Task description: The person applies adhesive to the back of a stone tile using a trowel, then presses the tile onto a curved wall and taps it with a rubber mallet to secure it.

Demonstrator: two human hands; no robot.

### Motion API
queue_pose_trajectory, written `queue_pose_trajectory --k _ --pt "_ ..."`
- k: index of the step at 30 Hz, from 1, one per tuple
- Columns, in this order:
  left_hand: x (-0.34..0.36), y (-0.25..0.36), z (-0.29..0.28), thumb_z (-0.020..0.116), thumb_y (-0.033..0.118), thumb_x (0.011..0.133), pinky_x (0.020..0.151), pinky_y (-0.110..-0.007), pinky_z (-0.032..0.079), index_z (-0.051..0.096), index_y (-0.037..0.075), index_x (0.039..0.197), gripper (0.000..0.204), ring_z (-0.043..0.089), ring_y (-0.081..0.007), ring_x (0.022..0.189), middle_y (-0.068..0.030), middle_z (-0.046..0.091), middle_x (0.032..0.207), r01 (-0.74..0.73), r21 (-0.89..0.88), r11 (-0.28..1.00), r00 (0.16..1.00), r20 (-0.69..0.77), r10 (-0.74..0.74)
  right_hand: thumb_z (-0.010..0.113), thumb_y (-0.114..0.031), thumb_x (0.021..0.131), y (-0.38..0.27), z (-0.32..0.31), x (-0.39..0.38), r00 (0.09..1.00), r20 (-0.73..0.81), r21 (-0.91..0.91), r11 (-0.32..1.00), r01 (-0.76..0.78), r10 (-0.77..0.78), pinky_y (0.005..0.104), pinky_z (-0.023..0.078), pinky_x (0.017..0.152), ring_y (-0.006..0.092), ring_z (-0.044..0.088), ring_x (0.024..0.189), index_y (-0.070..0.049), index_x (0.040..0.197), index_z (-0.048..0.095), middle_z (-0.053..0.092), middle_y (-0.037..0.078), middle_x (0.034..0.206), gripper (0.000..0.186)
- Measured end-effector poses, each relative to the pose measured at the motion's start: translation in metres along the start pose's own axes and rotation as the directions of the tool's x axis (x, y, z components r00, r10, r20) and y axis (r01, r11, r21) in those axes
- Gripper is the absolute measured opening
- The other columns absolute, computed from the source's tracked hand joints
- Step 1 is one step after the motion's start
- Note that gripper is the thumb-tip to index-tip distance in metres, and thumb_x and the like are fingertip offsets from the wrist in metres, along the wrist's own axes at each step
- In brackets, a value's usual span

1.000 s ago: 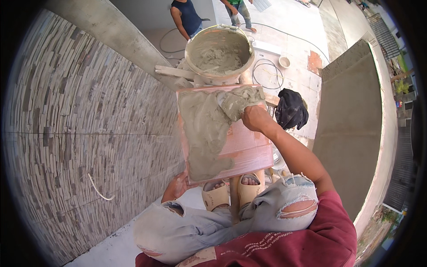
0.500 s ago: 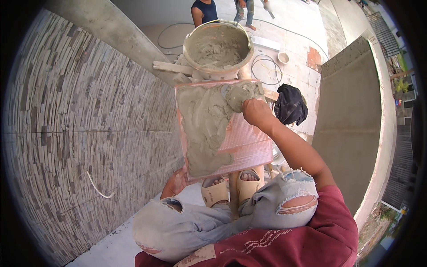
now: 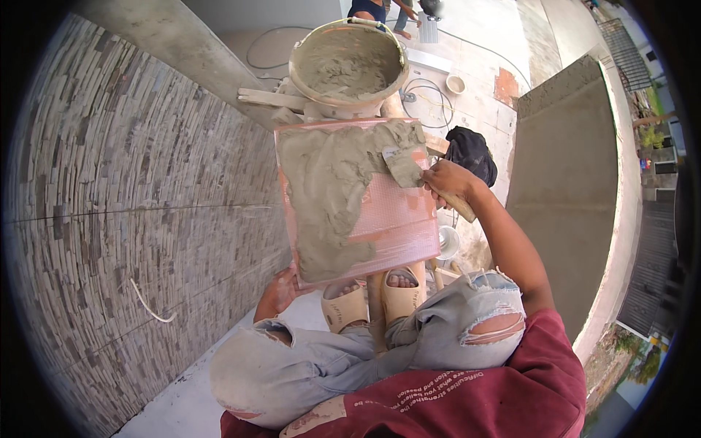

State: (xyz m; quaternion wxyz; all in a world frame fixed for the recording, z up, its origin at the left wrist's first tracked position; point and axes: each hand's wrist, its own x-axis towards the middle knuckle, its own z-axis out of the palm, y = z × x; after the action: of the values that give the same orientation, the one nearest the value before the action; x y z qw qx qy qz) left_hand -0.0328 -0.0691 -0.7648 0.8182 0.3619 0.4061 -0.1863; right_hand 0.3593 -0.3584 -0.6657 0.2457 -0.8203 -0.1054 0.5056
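My right hand (image 3: 447,182) is closed around the wooden handle of a trowel (image 3: 401,168), whose mortar-coated blade rests near the upper right of a pink tile (image 3: 387,226) with a gridded back. Thick grey mortar (image 3: 325,182) covers the tile's left and upper parts, leaving the lower right pink. My left hand (image 3: 282,290) grips the tile's lower left corner from the side, fingers partly hidden. My sandalled feet show below the tile. Beyond it a bucket (image 3: 348,71) of mortar stands on wooden pieces (image 3: 266,98).
A stone-patterned wall (image 3: 131,204) runs along the left, a rendered low wall (image 3: 562,197) along the right. A black cloth bundle (image 3: 471,153), hoses, a small cup (image 3: 455,84) and a white pail (image 3: 447,242) lie rightward. Two co-workers (image 3: 361,12) are at the back.
My right hand and trowel have moved rightward to the tile's edge, showing more blade and handle. The tile and bucket appear higher in view. The co-workers have shifted, one handling a flat panel.
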Motion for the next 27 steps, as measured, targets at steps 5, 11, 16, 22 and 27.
queue_pose_trajectory --k 5,11,16,22,27 --pt "0.004 -0.008 -0.016 0.043 0.044 0.106 0.101 -0.050 0.050 0.046 0.002 0.141 0.055 0.063 -0.0334 0.117 -0.0183 0.062 0.130 -0.003 -0.035 0.999 1.000 0.001 0.003 0.048 -0.032 0.101 -0.011 0.018 -0.025 0.999 0.054 0.010 1.000 0.007 -0.008 0.0331 0.048 0.039 0.0169 0.059 0.044 0.003 0.085 0.063 0.060 0.007 0.062 0.042" --pt "-0.006 0.007 0.009 0.044 0.043 0.106 0.101 -0.049 0.051 0.047 0.001 0.140 0.054 0.064 -0.0325 0.116 -0.0173 0.063 0.130 -0.014 -0.012 1.000 1.000 -0.008 0.014 0.047 -0.021 0.100 -0.040 0.024 -0.025 0.971 0.031 -0.156 0.959 0.237 -0.235 0.0368 0.055 0.047 0.0241 0.065 0.048 0.009 0.093 0.065 0.064 0.015 0.066 0.035" --pt "-0.010 0.015 0.026 0.045 0.044 0.106 0.102 -0.049 0.050 0.047 0.001 0.140 0.055 0.063 -0.0330 0.118 -0.0174 0.062 0.131 -0.004 0.006 1.000 1.000 -0.019 0.004 0.047 -0.011 0.095 0.001 0.012 0.054 0.788 0.340 -0.649 0.478 0.592 -0.513 0.0378 0.059 0.061 0.0309 0.072 0.067 0.010 0.096 0.066 0.066 0.027 0.073 0.029" --pt "-0.010 0.003 0.008 0.047 0.047 0.104 0.104 -0.050 0.049 0.047 0.001 0.141 0.060 0.061 -0.0325 0.121 -0.0173 0.061 0.133 -0.024 -0.006 1.000 1.000 0.007 0.024 0.057 -0.026 0.092 -0.135 -0.038 -0.065 0.904 0.045 -0.630 0.691 0.356 -0.425 0.0470 0.052 0.077 0.0424 0.067 0.082 0.006 0.090 0.067 0.066 0.027 0.079 0.033" --pt "-0.004 0.002 0.005 0.049 0.051 0.102 0.104 -0.048 0.050 0.046 0.000 0.143 0.065 0.061 -0.0311 0.122 -0.0176 0.059 0.136 -0.012 -0.006 1.000 0.999 0.048 0.012 0.062 -0.023 0.090 -0.182 -0.094 -0.004 0.660 -0.268 -0.888 0.446 0.114 -0.702 0.0465 0.052 0.070 0.0370 0.069 0.079 -0.001 0.087 0.066 0.069 0.022 0.082 0.023"
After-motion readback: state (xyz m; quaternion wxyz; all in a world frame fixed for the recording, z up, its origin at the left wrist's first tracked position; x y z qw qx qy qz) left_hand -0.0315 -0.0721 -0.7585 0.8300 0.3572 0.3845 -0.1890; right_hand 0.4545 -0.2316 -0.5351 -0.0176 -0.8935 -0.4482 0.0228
